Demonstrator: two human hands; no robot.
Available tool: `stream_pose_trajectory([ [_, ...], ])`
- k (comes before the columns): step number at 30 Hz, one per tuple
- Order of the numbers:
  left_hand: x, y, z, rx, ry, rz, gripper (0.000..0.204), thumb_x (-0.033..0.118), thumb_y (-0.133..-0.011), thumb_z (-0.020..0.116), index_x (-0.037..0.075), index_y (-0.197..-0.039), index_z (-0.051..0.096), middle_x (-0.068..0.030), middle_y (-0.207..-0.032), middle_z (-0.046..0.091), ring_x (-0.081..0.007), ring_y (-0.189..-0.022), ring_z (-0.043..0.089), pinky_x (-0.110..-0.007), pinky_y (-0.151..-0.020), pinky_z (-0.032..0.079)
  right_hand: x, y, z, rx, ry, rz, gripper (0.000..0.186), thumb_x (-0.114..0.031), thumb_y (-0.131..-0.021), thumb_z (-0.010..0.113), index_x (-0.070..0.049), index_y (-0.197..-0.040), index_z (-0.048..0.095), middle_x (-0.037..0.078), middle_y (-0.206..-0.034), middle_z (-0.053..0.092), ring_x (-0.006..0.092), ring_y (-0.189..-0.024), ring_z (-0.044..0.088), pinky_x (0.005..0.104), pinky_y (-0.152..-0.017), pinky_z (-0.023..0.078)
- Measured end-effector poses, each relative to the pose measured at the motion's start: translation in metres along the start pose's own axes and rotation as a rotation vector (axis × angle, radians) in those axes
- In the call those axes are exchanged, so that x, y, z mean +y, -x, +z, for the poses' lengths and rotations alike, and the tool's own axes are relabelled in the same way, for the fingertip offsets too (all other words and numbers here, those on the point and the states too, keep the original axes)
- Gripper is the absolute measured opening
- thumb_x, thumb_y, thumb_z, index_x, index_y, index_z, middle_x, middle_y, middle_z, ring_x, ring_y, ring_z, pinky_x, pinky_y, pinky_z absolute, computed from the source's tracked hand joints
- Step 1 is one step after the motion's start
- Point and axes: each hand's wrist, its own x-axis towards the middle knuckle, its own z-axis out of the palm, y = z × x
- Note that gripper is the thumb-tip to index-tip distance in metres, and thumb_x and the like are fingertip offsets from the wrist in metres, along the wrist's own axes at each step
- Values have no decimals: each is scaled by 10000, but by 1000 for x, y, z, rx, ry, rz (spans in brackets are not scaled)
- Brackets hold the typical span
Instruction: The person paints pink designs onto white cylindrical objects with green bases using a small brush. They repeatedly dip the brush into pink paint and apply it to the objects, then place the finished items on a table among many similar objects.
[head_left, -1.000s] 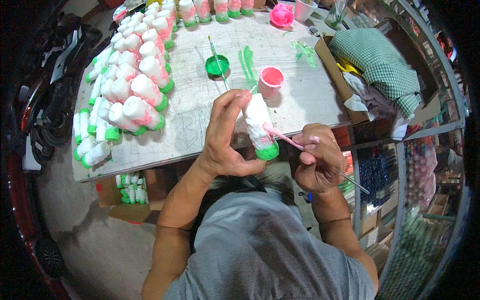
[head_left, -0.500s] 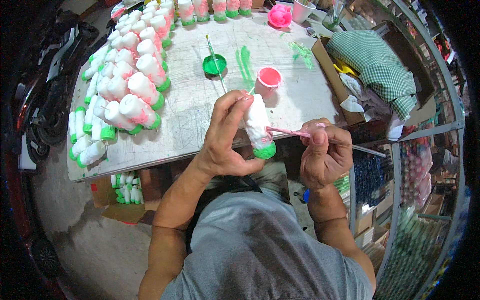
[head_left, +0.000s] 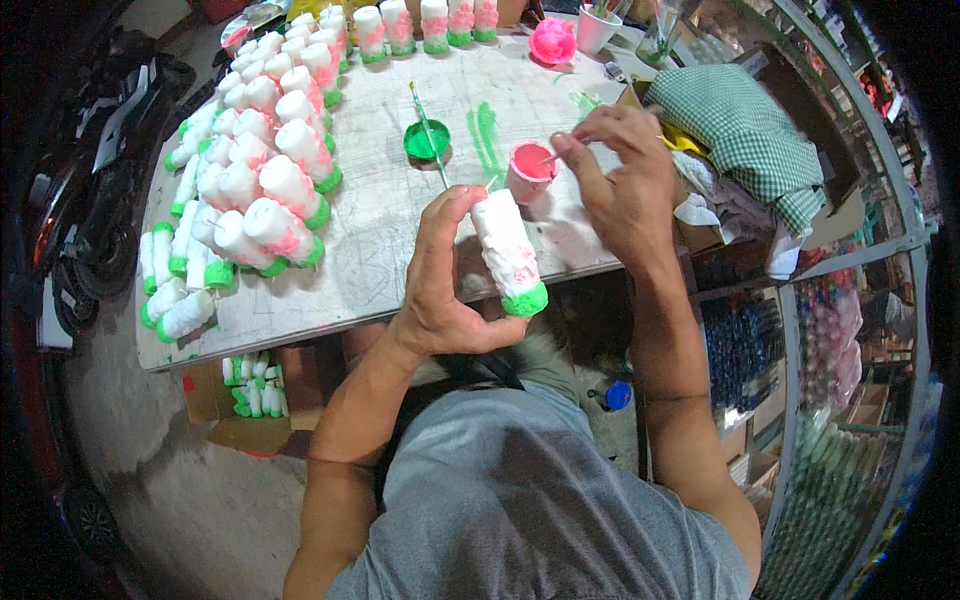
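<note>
My left hand (head_left: 436,280) holds a white candle (head_left: 505,245) with raised decoration, a green base and a little pink on its side. The thumb presses the base and the fingers reach the wick end, so the candle tilts in front of my chest. My right hand (head_left: 632,185) pinches a paintbrush (head_left: 551,158), its tip in the small cup (head_left: 527,190) of pink paint on the table. Most of the brush is hidden by the hand. Behind the candle, a thin brush (head_left: 421,108) rests across a round green paint dish (head_left: 426,141).
Rows of similar candles (head_left: 285,190) fill the table's left side, several more along the back. A pink lump (head_left: 553,41) and a white cup (head_left: 598,32) of brushes stand far right. A carton with checked cloth (head_left: 735,130) sits right; a box of candles (head_left: 255,385) lies below.
My right hand has moved up and away from the candle, taking the brush to the pink cup. The candle has shifted slightly left and stays in my left hand.
</note>
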Motion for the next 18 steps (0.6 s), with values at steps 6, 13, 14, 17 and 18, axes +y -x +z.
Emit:
stream_pose_trajectory([
  [6, 3, 3, -15, -31, -22, -6, 1175, 165, -521, 891, -9, -1524, 303, -235, -1431, 494, -415, -1318, 499, -495, -1129, 395, 0, 3, 12, -73, -89, 130, 175, -187, -830, 812, -21, -839, 756, 127, -893, 709, 296, -891, 625, 403, -831, 478],
  [13, -5, 2, -12, -31, -15, -12, 1170, 167, -525, 890, -7, -1525, 306, -243, -1431, 497, -424, -1313, 504, -513, -1127, 395, 2, 19, -13, -37, -217, 162, 133, -129, -850, 810, -27, -877, 729, 90, -907, 702, 234, -944, 637, 347, -893, 478],
  [14, -6, 1, -10, -31, -18, -11, 1170, 166, -524, 890, -8, -1524, 307, -244, -1429, 497, -425, -1312, 505, -512, -1127, 395, 6, 22, -17, -54, -216, 135, 127, -124, -849, 811, -29, -879, 732, 92, -911, 702, 236, -948, 637, 348, -894, 477],
  [17, -7, -2, -7, -35, -35, -12, 1164, 162, -522, 886, -9, -1522, 315, -249, -1426, 498, -427, -1308, 508, -511, -1121, 401, 10, 28, -28, -41, -218, 120, 128, -116, -866, 802, -20, -911, 731, 80, -914, 707, 207, -928, 640, 326, -878, 484],
  [18, -8, -3, -6, -35, -41, -11, 1161, 161, -521, 884, -10, -1520, 318, -252, -1425, 498, -429, -1306, 509, -511, -1118, 404, 9, 32, -30, 16, -315, 208, 138, -121, -876, 800, -12, -923, 730, 76, -910, 708, 195, -910, 643, 313, -865, 489],
])
